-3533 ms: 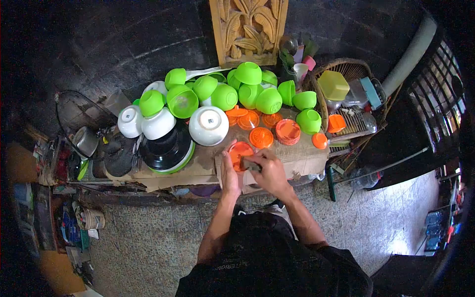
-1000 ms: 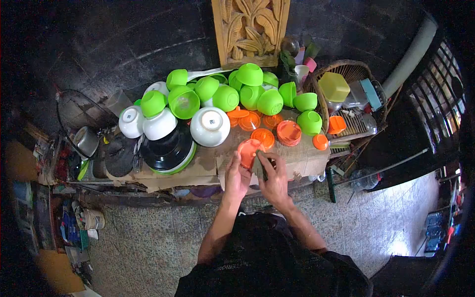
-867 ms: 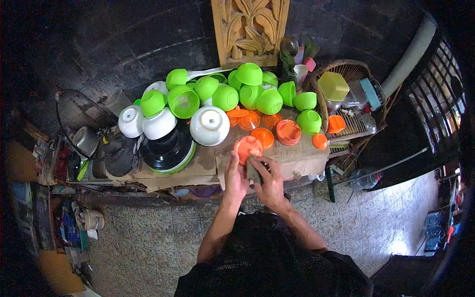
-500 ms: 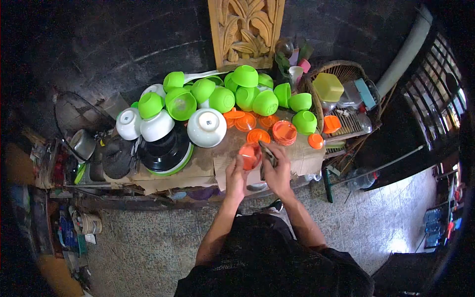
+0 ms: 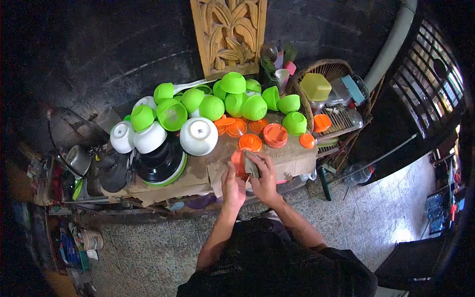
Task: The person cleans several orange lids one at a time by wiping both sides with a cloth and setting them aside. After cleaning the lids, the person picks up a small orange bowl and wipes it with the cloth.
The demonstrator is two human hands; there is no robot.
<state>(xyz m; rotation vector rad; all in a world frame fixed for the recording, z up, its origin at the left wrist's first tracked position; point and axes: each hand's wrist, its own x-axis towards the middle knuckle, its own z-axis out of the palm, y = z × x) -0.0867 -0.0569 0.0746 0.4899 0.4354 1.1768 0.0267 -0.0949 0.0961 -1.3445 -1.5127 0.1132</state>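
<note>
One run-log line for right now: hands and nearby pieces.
left hand: holding orange lid | right hand: holding greyish cloth at lid's right side | beyond hands: orange lid stack

The white bowl (image 5: 199, 136) lies upside down on cardboard (image 5: 299, 157). To the right of the bowl and nearer the person, the left hand (image 5: 232, 189) holds an orange lid (image 5: 238, 162) while the right hand (image 5: 265, 182) presses a grey cloth (image 5: 252, 167) against it. Also right of the bowl are loose lids (image 5: 250, 143) and a lid stack (image 5: 275, 134). Left of it, two smaller bowls (image 5: 150, 140) partly hide a black dish (image 5: 156, 167). Behind it, green cups (image 5: 235, 104) are heaped; beyond them stands a carved panel (image 5: 230, 37). Well to its right, a wicker basket (image 5: 331, 71) holds a yellow tub (image 5: 315, 87).
</note>
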